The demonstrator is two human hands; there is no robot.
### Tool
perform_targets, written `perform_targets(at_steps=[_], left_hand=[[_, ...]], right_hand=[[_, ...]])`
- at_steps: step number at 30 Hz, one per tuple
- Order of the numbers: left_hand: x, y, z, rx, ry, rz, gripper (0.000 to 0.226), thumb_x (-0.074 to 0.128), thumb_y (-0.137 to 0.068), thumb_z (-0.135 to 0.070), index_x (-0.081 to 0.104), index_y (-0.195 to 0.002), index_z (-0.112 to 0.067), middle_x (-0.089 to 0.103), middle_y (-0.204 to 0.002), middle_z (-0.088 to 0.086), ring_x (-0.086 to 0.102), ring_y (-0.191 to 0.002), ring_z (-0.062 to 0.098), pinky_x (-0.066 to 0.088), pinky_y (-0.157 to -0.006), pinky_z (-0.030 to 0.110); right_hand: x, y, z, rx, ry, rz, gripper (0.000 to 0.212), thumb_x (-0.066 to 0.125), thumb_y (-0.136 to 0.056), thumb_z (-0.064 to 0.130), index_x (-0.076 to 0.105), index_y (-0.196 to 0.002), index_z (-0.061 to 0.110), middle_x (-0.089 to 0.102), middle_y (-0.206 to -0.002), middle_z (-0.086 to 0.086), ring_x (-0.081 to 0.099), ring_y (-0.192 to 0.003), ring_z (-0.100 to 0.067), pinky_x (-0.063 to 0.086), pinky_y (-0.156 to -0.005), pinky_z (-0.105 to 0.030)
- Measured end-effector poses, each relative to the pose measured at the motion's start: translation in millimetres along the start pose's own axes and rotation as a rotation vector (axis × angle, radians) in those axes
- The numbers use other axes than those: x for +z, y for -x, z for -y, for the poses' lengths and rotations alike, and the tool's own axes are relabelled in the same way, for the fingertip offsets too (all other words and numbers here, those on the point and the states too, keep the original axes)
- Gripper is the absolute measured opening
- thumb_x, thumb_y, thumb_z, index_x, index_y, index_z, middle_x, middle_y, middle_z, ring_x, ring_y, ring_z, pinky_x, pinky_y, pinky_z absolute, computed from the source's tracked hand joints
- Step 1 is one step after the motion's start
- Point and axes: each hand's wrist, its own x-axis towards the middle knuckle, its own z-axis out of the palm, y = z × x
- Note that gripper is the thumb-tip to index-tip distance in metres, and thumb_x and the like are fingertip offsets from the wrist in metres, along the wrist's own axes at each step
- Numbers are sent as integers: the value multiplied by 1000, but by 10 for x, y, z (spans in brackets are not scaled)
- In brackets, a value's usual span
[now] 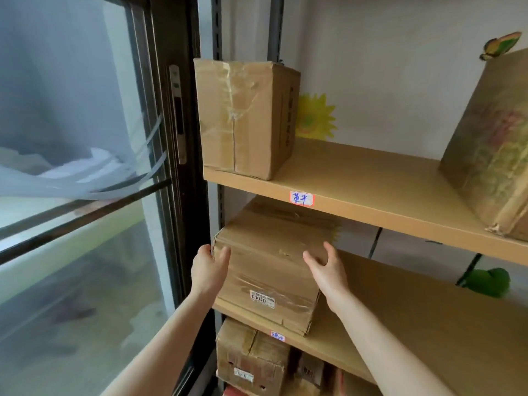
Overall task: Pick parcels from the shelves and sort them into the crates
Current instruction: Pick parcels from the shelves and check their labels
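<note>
Both hands are being applied to one cardboard parcel (265, 267) in the head view. The left hand (210, 268) is being wrapped round its left edge, with the thumb lying on the upward face. The right hand (328, 270) is being closed on its right edge, with fingers laid on the upward face and the thumb standing along the side. The parcel is being carried at the left end of the middle shelf (414, 315), its near bottom corner reaching the board's front edge. Whether it is being lifted off the board cannot be told. A white label (262, 299) with printed digits is being shown on its taped near face.

Room around the parcel is being narrowed. The upper shelf (371, 190) is lying close above its far end. The shelf upright (220, 204) is standing just beside its left side, with a dark door frame (177, 30) and a glass pane (71, 110) further left.

On the upper shelf a tall taped box (245, 115) is standing directly above the parcel, and a larger printed box (491, 155) is standing well apart at the right. A handwritten tag (302, 199) is being displayed on the upper board's front edge, and a second tag (277, 336) on the middle board's. A worn box (248, 358) is sitting below the parcel, under the middle shelf.

The wall behind is being decorated by a sunflower sticker (314, 117), a butterfly (501, 44) and a green ornament (488, 281).
</note>
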Motion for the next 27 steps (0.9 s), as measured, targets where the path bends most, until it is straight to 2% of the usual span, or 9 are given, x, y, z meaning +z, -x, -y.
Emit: perform_targets(at_steps=[3, 5, 8, 11, 15, 19, 22, 24, 27], left_hand=[[18, -203, 80, 4, -13, 60, 36, 52, -91, -31, 56, -106, 2, 57, -82, 3, 58, -78, 21, 38, -57, 24], [13, -288, 125, 48, -58, 120, 33, 53, -90, -35, 60, -99, -3, 59, -82, 1, 58, -77, 17, 38, -56, 20], [-54, -333, 178, 155, -90, 142, 36, 58, -87, -40, 59, -105, -8, 60, -94, 0, 58, -100, 23, 43, -72, 25], [-167, -222, 89, 333, -56, 125, 44, 61, -86, -37, 54, -120, -11, 56, -112, 3, 46, -109, 14, 34, -86, 24], [-271, 95, -149, 606, -1, 226, 50, 55, -87, -45, 44, -132, -26, 52, -130, 4, 46, -117, 17, 38, -102, 41], [-261, 295, -354, 1010, -284, 118, 47, 45, -86, -39, 41, -131, -26, 59, -124, 11, 52, -115, 33, 42, -92, 50], [-203, 360, -380, 1138, -424, 154, 50, 46, -83, -44, 45, -127, -22, 65, -115, 5, 58, -105, 28, 48, -80, 40], [-140, 424, -325, 1133, -521, 238, 54, 45, -78, -51, 52, -121, -19, 66, -114, 5, 63, -100, 28, 50, -78, 37], [-28, 579, -233, 1077, -671, 317, 52, 45, -78, -56, 63, -114, -23, 63, -120, 16, 61, -109, 37, 46, -90, 53]], right_hand=[[62, 16, -27, 24, -73, -41, 61, 53, -92, 33, 24, -146, 28, 25, -153, 1, 27, -139, -21, 29, -108, -35], [82, 55, -25, 49, -103, -54, 59, 52, -93, 32, 24, -145, 31, 24, -154, 2, 26, -140, -20, 28, -108, -37], [92, 177, -41, 74, -123, -116, 57, 51, -94, 31, 26, -144, 33, 23, -154, 4, 25, -140, -20, 28, -109, -39], [16, 376, -105, 106, -230, -212, 51, 54, -92, 32, 35, -139, 37, 29, -151, 7, 29, -138, -17, 28, -108, -41], [-100, 671, -293, 225, -584, -273, 32, 55, -92, 25, 53, -119, 42, 53, -129, 7, 56, -112, -17, 46, -95, -48], [-57, 907, -581, 281, -730, -169, 40, 39, -98, 5, 39, -129, 30, 54, -105, 13, 63, -81, 3, 55, -64, -22], [15, 951, -817, 430, -815, -196, 49, 43, -94, -6, 36, -133, 22, 52, -127, 3, 56, -99, 3, 48, -68, -5], [16, 949, -947, 447, -667, -165, 41, 45, -95, 0, 44, -131, 19, 57, -125, -7, 60, -101, -13, 54, -69, -18], [-45, 912, -1013, 568, -483, -158, 21, 43, -96, 8, 58, -112, 8, 66, -97, -16, 61, -89, -31, 53, -73, -44]])
